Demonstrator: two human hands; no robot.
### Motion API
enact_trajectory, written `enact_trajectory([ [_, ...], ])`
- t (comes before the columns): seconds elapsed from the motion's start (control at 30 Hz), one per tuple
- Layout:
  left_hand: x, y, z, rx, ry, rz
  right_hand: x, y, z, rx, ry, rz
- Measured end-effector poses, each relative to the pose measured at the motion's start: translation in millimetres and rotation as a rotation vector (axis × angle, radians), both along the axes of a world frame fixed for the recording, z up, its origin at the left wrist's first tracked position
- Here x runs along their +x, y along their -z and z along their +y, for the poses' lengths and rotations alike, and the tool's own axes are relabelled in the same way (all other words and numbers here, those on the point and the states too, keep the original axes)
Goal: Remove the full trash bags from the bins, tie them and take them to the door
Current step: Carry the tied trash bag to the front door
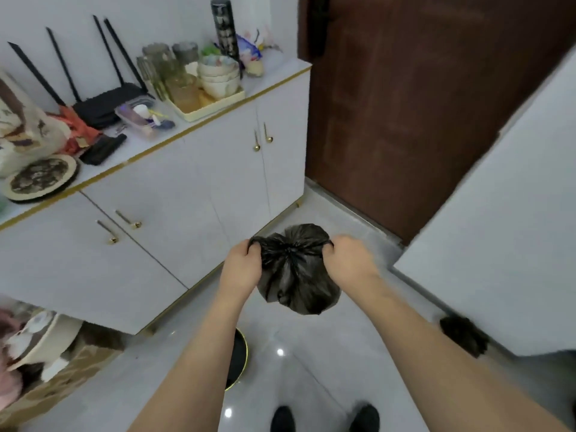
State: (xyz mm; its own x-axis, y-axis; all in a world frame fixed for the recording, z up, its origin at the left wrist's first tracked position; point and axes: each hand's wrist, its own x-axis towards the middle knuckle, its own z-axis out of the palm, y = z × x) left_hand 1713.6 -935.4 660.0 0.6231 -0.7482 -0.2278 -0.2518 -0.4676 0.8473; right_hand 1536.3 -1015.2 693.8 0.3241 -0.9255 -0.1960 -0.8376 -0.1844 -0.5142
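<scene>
The likeliest failure here is in the knot. The small, full, black plastic trash bag (296,269) hangs in the air between 2 hands, above the pale glossy tiled floor (311,353), and its whole weight seems to be carried by the 2 thin twisted ears of plastic. If the pull outward is uneven, or too hard, I judge that an ear could stretch thin and tear, or slip free before the knot bites, and the bag would drop and perhaps spill. A knot left loose could also open when the bag is carried the short way to the dark brown wooden door (420,113) ahead.

Taken from the left: the left hand (241,269) is closed tight, its fingers (253,249) curled round the left ear of the bag where the plastic bunches over the knuckles. In the middle the gathers meet at a small pucker on top of the bag, which looks like a knot being drawn in. The right hand (349,260) mirrors the first, with its fingers (328,249) pinched shut on the right ear. Neither hand shows any gap between the fingers; both hold only the bag.

Below the left forearm sits a round black bin with a gold rim (240,357), mostly hidden, and I cannot tell whether it is lined. The bag is near the door, not yet set down by it.
</scene>
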Motion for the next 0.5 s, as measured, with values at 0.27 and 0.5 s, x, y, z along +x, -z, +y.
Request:
enact_trajectory([
  [0.27, -153.3, -6.5, -97.1, -0.008, 0.357, -0.056, -169.2, -9.0, -11.4, -0.08, 0.334, -0.056],
  [0.5, -313.0, -1.4, -157.2, -0.004, 0.65, -0.128, -313.7, -3.9, -32.2, -0.07, 0.65, -0.254],
])
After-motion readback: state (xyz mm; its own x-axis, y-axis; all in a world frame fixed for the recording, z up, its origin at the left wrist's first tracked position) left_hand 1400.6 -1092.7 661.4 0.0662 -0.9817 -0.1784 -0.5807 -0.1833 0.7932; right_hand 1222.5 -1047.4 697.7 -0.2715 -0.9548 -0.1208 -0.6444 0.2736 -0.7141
